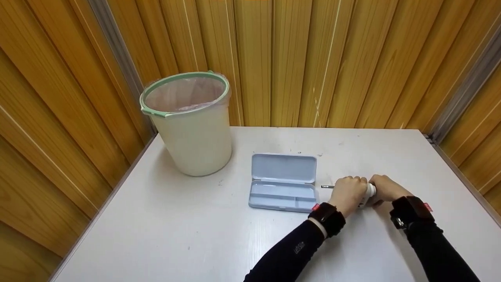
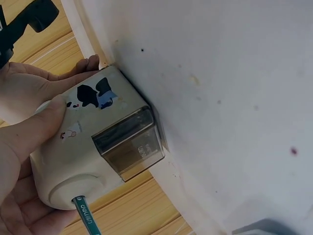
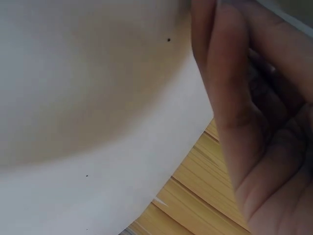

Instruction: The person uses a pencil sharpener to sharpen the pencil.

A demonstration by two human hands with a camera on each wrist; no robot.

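A cream pencil sharpener (image 2: 93,142) with a cow print and a clear smoky drawer (image 2: 129,144) stands on the white table (image 1: 195,235), right of centre. A green pencil (image 2: 88,218) is pushed into its front hole, and its free end (image 1: 327,187) points left. My left hand (image 1: 348,193) wraps the sharpener's front part, thumb (image 2: 34,129) on top. My right hand (image 1: 385,188) curls round the sharpener's right end (image 1: 370,190); its fingertips (image 2: 88,63) lie on the back. The right wrist view shows only curled fingers (image 3: 244,103) over the table.
An open light-blue pencil case (image 1: 282,182) lies just left of the hands. A cream bin (image 1: 190,125) with a green rim and a plastic liner stands at the back left. Wooden panel walls enclose the table on three sides.
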